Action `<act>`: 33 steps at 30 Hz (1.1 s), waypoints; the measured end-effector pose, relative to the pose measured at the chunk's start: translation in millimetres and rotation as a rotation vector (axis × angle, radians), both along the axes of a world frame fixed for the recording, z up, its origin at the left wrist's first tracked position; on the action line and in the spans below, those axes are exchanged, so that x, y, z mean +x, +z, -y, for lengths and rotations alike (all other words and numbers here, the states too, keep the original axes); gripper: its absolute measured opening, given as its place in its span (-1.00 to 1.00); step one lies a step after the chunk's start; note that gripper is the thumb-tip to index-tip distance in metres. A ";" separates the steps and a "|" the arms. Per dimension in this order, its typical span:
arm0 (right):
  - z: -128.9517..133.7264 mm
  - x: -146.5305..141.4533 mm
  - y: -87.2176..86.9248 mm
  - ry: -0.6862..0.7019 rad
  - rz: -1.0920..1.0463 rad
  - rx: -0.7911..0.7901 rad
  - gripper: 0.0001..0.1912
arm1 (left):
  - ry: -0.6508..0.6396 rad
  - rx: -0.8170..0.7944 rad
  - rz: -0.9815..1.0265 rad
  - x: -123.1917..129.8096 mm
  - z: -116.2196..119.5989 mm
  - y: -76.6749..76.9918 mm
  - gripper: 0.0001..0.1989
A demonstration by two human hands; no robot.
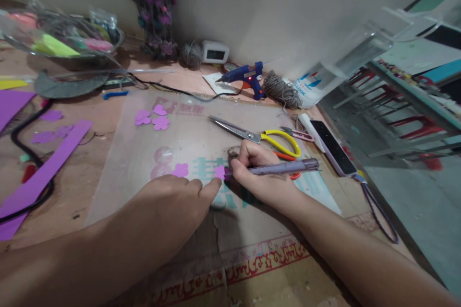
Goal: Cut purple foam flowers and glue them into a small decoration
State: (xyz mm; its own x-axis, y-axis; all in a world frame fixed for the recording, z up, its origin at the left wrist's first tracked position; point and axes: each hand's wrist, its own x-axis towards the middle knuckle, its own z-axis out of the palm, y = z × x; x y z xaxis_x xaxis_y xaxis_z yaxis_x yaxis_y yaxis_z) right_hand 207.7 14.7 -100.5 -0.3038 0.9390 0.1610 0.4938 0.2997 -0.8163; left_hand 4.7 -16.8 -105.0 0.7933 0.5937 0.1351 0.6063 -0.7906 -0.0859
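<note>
My right hand [255, 168] is closed around a greyish-purple pen [284, 167], its tip end at a small purple flower cutout [220, 171] on the translucent sheet [126, 153]. My left hand [183, 196] lies low over the sheet, a fingertip touching the lower edge of that flower; its other fingers are bent and partly hidden. Another purple flower [180, 170] shows just beyond the left knuckles. More purple cutouts [160, 122] lie at the sheet's upper left. Scissors [252, 135] with yellow and orange handles rest beyond my right hand.
A blue glue gun [248, 76] with a lit red light stands at the back beside grey yarn [281, 90]. A phone [333, 147] and pink snips [298, 133] lie at right. Purple strips [54, 168] and a black cable [18, 129] are at left.
</note>
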 end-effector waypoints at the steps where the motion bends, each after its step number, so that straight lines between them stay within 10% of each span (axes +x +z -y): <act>1: 0.0 -0.1 0.5 -0.002 -0.007 0.005 -0.70 | 0.004 -0.009 -0.003 0.1 0.3 0.4 -0.58; 16: -1.6 -1.1 -4.8 -0.036 -0.061 -0.075 -0.71 | 0.082 -0.078 0.093 4.7 -2.5 3.4 -0.76; 33: -1.3 -0.2 -5.6 -0.011 -0.047 -0.072 -0.72 | 0.064 -0.078 0.006 2.9 2.3 -1.1 -0.47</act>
State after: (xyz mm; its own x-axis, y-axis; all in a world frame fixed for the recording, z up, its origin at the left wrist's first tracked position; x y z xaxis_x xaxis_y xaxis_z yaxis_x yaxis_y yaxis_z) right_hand 207.6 15.9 -106.1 -0.2872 0.9519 0.1065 0.4571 0.2339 -0.8581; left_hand 7.6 -19.1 -106.1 0.7527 0.6520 0.0911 0.6561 -0.7544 -0.0217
